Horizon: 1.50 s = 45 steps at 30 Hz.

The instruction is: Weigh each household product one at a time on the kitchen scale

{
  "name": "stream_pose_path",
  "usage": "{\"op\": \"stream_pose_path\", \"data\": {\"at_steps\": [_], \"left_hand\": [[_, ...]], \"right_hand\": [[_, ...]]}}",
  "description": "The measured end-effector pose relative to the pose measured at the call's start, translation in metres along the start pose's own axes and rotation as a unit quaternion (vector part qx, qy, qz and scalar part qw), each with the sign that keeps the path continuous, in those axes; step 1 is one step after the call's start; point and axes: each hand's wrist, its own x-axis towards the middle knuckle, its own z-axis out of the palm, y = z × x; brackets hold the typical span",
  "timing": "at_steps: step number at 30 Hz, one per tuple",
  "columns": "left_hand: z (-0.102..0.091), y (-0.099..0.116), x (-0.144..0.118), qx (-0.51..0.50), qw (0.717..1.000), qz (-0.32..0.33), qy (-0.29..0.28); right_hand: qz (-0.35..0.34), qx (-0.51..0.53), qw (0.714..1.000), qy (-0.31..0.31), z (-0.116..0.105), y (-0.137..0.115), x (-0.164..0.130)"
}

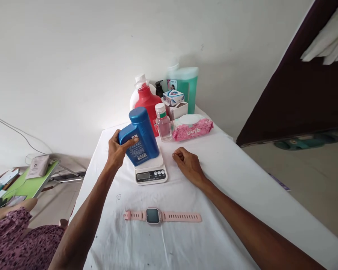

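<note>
Blue bottle (140,135) on white-clothed table (228,180)

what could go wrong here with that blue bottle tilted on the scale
The blue bottle leans on the small scale, gripped only by the left hand; if it slips it may topple into the clear bottle right behind. Pressing down could also skew the reading or shift the scale on the loose white cloth. The right hand rests fisted, not steadying anything.
</note>
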Motion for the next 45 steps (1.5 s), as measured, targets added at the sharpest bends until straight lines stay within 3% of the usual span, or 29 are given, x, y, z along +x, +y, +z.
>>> {"op": "stream_pose_path", "data": {"at_steps": [9, 12, 16, 20, 45], "left_hand": [[-0.013, -0.008, -0.007, -0.001, 0.999, 0.016, -0.046], [-0.026, -0.035, -0.009, -0.054, 0.998, -0.016, 0.007], [-0.04, -0.095, -0.024, -0.038, 0.988, -0.098, 0.112], [-0.045, -0.129, -0.045, 0.026, 0.992, -0.067, 0.103], [-0.045, -0.12, -0.049, 0.076, 0.993, -0.069, 0.049]], "right_hand": [[0.01, -0.001, 1.0, -0.006, -0.002, -0.002, -0.001], [0.016, -0.005, 1.0, -0.008, -0.003, -0.003, -0.002], [0.03, -0.015, 0.999, -0.008, -0.002, -0.002, -0.003], [0.039, -0.029, 0.999, -0.016, -0.002, -0.004, -0.003], [0.034, -0.054, 0.998, -0.022, -0.003, -0.002, -0.006]]}}
